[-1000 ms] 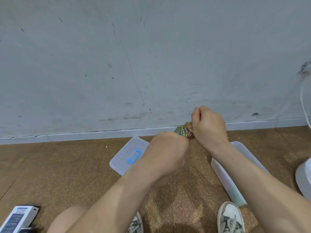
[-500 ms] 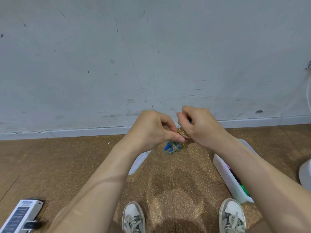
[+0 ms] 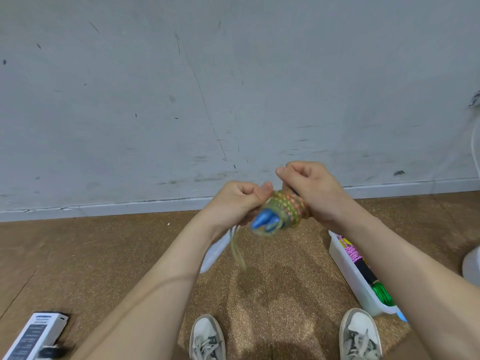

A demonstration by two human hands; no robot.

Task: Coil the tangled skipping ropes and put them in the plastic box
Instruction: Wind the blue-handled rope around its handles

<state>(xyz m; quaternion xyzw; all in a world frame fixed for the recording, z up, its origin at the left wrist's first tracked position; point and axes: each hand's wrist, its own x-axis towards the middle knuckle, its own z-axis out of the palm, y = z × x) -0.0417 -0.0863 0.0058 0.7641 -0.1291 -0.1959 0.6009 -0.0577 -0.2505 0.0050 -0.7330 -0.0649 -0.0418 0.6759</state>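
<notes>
A multicoloured skipping rope (image 3: 288, 210) is wound into a tight bundle around its two blue handles (image 3: 265, 221), held in the air between both hands. My right hand (image 3: 311, 193) grips the bundle's right side. My left hand (image 3: 241, 201) pinches the rope at the bundle's left, and a loose blurred tail (image 3: 237, 249) hangs down from it. The white plastic box (image 3: 350, 271) stands on the floor at the right, under my right forearm. Inside it lie a pink rope (image 3: 350, 250), a dark one and a green one (image 3: 381, 294).
The box's clear lid (image 3: 214, 252) lies on the cork floor, mostly hidden by my left arm. My two shoes (image 3: 207, 339) are at the bottom edge. A white carton (image 3: 33, 336) lies at the bottom left. A scuffed grey wall stands close ahead; a white object (image 3: 471, 263) sits at the right edge.
The bundle has turned so its blue handle tips point down and left. My left hand moved from below the bundle up to its left side, and a loose tail now hangs free.
</notes>
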